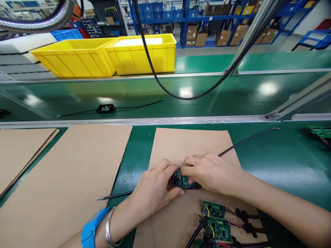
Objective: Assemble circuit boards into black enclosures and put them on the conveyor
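A green circuit board (pixel 182 179), seated in what looks like a shallow black case, lies between my hands on a cardboard sheet (pixel 191 139). My left hand (pixel 159 182) is closed round its left end, thumb in front and fingers behind. From the right, the bent fingers of my right hand (pixel 210 172) grip its top and far edge; the exact contact is hidden. One black cable (pixel 117 195) with bare coloured wire ends emerges left of my left hand, and another black cable (pixel 248 139) runs up and right from behind my right hand.
Several wired circuit boards (pixel 219 229) lie at the sheet's front right. More cardboard (pixel 85 165) covers the left. Beyond the metal rail (pixel 160 121), a black-cased board (pixel 105 109) rests on the green surface. Yellow bins (pixel 77 58) stand behind; a black cable (pixel 178 97) hangs in front.
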A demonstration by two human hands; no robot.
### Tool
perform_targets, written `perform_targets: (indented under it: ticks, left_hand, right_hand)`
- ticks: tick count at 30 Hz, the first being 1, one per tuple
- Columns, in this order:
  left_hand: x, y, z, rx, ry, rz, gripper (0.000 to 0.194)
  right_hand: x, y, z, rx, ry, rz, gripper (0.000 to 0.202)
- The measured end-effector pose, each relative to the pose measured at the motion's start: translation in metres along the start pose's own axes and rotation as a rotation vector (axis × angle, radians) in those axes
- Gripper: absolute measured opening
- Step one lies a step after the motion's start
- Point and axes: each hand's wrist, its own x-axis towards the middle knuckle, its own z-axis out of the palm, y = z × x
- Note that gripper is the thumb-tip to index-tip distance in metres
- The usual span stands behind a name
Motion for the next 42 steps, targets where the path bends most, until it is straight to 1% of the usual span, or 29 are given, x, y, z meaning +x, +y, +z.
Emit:
perform_targets:
  ticks: [5,9,11,13,14,15,18,19,20,21,23,26,28,30,34,36,37,40,42]
  left_hand:
    - [-0.002,0.001,0.005,-0.001,0.040,0.009,0.045]
    - [-0.003,0.002,0.011,-0.005,0.067,0.029,0.043]
    - [-0.003,0.000,0.010,-0.046,0.054,0.055,0.045]
    - [-0.003,-0.003,0.004,-0.126,0.017,0.069,0.051]
    - [-0.003,-0.004,0.000,-0.165,0.000,0.055,0.051]
    - [-0.003,-0.004,-0.005,-0.195,-0.020,0.029,0.046]
    - [-0.002,-0.002,-0.018,-0.177,-0.103,-0.080,0.014]
    - [-0.001,0.000,-0.021,-0.140,-0.137,-0.099,0.010]
    - [0.000,0.003,-0.023,-0.095,-0.160,-0.102,0.011]
    - [0.001,0.006,-0.024,-0.047,-0.164,-0.093,0.011]
    - [0.001,0.012,-0.022,0.030,-0.100,-0.030,0.009]
    - [0.000,0.018,-0.011,0.134,0.086,0.152,0.013]
    - [-0.003,0.017,-0.001,0.220,0.196,0.258,0.020]
    - [-0.007,0.011,0.009,0.279,0.276,0.285,0.022]
    - [-0.015,-0.002,0.025,0.341,0.413,0.238,0.020]
    - [-0.018,-0.004,0.032,0.435,0.444,0.265,0.020]
    - [-0.020,-0.003,0.034,0.504,0.442,0.289,0.020]
    - [-0.022,0.001,0.038,0.727,0.391,0.354,0.020]
    - [-0.024,0.002,0.037,0.793,0.361,0.369,0.022]
  right_hand:
    - [-0.001,-0.009,0.003,-0.090,0.034,0.032,0.009]
    - [-0.002,-0.012,0.008,-0.083,0.062,0.040,0.007]
    - [-0.003,-0.011,0.010,-0.062,0.073,0.059,0.011]
    - [-0.004,-0.010,0.013,-0.040,0.084,0.088,0.012]
    - [-0.004,-0.010,0.014,-0.028,0.091,0.097,0.012]
    - [-0.005,-0.009,0.014,-0.011,0.093,0.102,0.013]
    - [-0.007,-0.009,0.016,0.047,0.112,0.113,0.016]
    - [-0.007,-0.009,0.016,0.063,0.119,0.120,0.017]
    - [-0.007,-0.009,0.017,0.072,0.123,0.129,0.017]
    - [-0.007,-0.009,0.017,0.075,0.124,0.136,0.016]
    - [-0.007,-0.008,0.017,0.068,0.115,0.144,0.012]
    - [-0.007,-0.008,0.016,0.049,0.109,0.137,0.006]
    - [-0.008,-0.008,0.017,0.043,0.116,0.140,0.004]
    - [-0.008,-0.007,0.018,0.040,0.125,0.147,0.003]
    - [-0.008,-0.006,0.020,0.065,0.144,0.124,0.003]
    - [-0.008,-0.005,0.021,0.084,0.141,0.124,0.003]
    - [-0.007,-0.005,0.022,0.088,0.144,0.129,0.003]
    - [-0.007,-0.006,0.023,0.057,0.206,0.128,0.005]
    - [-0.006,-0.007,0.021,0.056,0.242,0.101,0.006]
